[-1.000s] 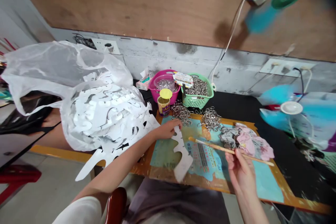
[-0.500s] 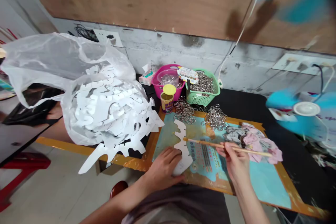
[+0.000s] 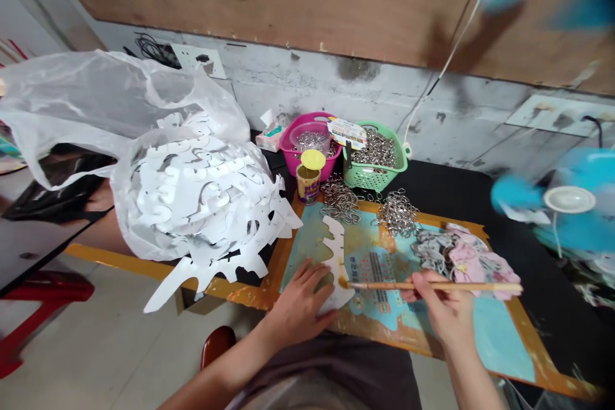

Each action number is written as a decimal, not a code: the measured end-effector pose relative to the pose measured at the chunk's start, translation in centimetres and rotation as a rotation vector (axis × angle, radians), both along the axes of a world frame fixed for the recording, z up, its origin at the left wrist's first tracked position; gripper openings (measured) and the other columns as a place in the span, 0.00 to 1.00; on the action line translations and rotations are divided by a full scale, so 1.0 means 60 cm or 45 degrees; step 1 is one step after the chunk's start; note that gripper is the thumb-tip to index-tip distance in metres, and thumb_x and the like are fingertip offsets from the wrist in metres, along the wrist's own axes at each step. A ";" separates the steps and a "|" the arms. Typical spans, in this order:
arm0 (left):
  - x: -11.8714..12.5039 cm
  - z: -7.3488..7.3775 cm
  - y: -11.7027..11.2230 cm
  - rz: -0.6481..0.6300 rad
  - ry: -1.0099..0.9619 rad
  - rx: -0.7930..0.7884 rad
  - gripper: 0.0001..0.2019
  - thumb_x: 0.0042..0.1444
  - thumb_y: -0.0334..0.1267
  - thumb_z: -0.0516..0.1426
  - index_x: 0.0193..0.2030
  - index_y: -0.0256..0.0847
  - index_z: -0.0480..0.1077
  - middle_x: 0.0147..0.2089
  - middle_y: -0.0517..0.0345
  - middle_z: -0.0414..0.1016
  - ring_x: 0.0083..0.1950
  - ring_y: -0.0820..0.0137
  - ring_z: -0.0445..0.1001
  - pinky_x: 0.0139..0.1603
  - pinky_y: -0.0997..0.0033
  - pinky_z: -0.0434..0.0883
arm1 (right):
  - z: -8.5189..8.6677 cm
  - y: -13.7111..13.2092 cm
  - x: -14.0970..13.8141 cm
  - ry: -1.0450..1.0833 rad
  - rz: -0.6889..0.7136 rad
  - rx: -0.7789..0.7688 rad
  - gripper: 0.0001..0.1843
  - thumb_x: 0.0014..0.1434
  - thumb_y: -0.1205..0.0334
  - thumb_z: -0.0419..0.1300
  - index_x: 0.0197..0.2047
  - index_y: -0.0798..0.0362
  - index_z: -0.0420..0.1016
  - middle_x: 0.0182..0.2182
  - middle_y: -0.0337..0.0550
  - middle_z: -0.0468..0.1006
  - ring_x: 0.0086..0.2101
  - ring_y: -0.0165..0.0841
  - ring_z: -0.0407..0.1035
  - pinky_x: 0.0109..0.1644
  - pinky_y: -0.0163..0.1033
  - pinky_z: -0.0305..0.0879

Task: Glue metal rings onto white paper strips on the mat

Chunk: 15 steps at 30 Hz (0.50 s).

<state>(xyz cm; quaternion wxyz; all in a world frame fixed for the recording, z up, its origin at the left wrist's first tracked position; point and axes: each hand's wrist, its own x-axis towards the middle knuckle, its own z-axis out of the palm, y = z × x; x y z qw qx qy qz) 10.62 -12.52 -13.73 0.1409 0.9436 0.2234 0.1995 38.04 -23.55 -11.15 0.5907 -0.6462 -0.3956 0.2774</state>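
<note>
Pointing left (touching the cutout [image 3: 337, 245]), the brush [image 3: 384, 286] runs crosswise.

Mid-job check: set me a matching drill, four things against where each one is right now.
1. brush
2. single white cut-out
3. pink basket
4. heap of white cut-outs

A. partly under the left hand
B. partly in the plastic bag
C. held in the right hand
D. left of the green basket

Pairs: 1-C, 2-A, 3-D, 4-B
</note>
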 end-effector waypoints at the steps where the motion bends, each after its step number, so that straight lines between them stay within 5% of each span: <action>1: 0.000 0.000 0.000 -0.003 -0.002 0.000 0.13 0.60 0.44 0.59 0.48 0.40 0.71 0.60 0.42 0.70 0.65 0.54 0.67 0.71 0.41 0.57 | -0.002 0.000 0.004 0.001 0.002 0.018 0.12 0.60 0.54 0.67 0.30 0.52 0.81 0.22 0.43 0.80 0.23 0.34 0.75 0.27 0.35 0.76; 7: 0.002 -0.001 0.000 0.013 -0.009 0.009 0.12 0.62 0.45 0.58 0.46 0.41 0.72 0.59 0.42 0.71 0.64 0.55 0.68 0.72 0.41 0.55 | 0.003 0.021 0.011 0.054 0.039 0.133 0.08 0.60 0.56 0.67 0.37 0.51 0.83 0.34 0.46 0.83 0.30 0.37 0.78 0.36 0.41 0.80; 11: 0.003 0.001 0.000 0.021 0.002 0.006 0.11 0.61 0.45 0.58 0.45 0.40 0.72 0.58 0.42 0.72 0.64 0.54 0.69 0.71 0.40 0.56 | 0.007 0.024 0.024 0.025 0.223 0.039 0.09 0.60 0.56 0.67 0.34 0.52 0.83 0.30 0.45 0.82 0.27 0.35 0.77 0.30 0.38 0.78; 15: 0.003 0.001 0.001 0.019 -0.003 -0.009 0.12 0.60 0.44 0.59 0.46 0.40 0.72 0.58 0.43 0.72 0.64 0.54 0.68 0.71 0.39 0.55 | 0.003 0.027 0.037 0.079 0.162 0.090 0.08 0.60 0.55 0.67 0.36 0.51 0.83 0.33 0.46 0.82 0.29 0.37 0.78 0.31 0.39 0.79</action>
